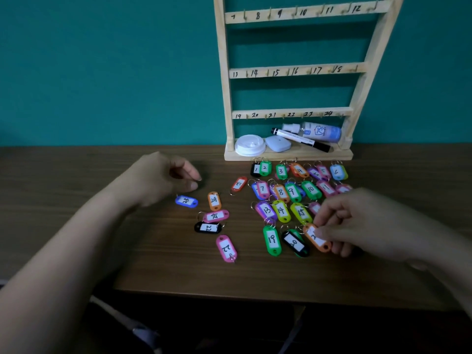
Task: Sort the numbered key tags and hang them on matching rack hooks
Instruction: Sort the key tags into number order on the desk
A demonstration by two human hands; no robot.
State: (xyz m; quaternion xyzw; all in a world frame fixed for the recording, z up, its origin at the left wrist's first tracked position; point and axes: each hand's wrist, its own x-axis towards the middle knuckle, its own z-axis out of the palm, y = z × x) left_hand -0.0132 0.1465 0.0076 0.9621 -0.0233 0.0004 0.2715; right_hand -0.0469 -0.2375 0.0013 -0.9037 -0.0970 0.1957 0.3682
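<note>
1. Two hands are over the table [127, 251]. The left hand [163, 177] hovers left of the tags. Its fingers [190, 172] are loosely curled, thumb and forefinger close together, with nothing visible between them.
2. The right hand [370, 221] reaches in from the right, and its fingers [329, 218] pinch an orange tag [318, 238]. That tag lies at the right end of the nearest row, just beside black 20 [295, 242]. Its number is partly hidden by the fingers.
3. Sorted tags [292, 191] lie in rows in front of the rack [296, 70], some overlapping. Tags 1 to 6 are nearest the rack's base, then 7 to 11, then 13 to 15. Green 19 [271, 240] and black 20 are closest to the person.
4. A loose group lies between the left hand and the rows:
   - blue 23 [186, 201], just below the left fingers
   - orange 24 [214, 200]
   - a pink tag [215, 215] with a blurred number
   - black 22 [208, 227]
   - pink 22 [226, 248]
   - a red tag [239, 184]
5. The rack stands upright at the back of the table against a teal wall. Its rails are marked 7–12, 13–18 and 19–24, with a hook by each number.
6. On the rack's base lie a white lid [249, 145], a pale blue case [278, 143], a marker [301, 140] and a spray bottle [316, 131] on its side.
</note>
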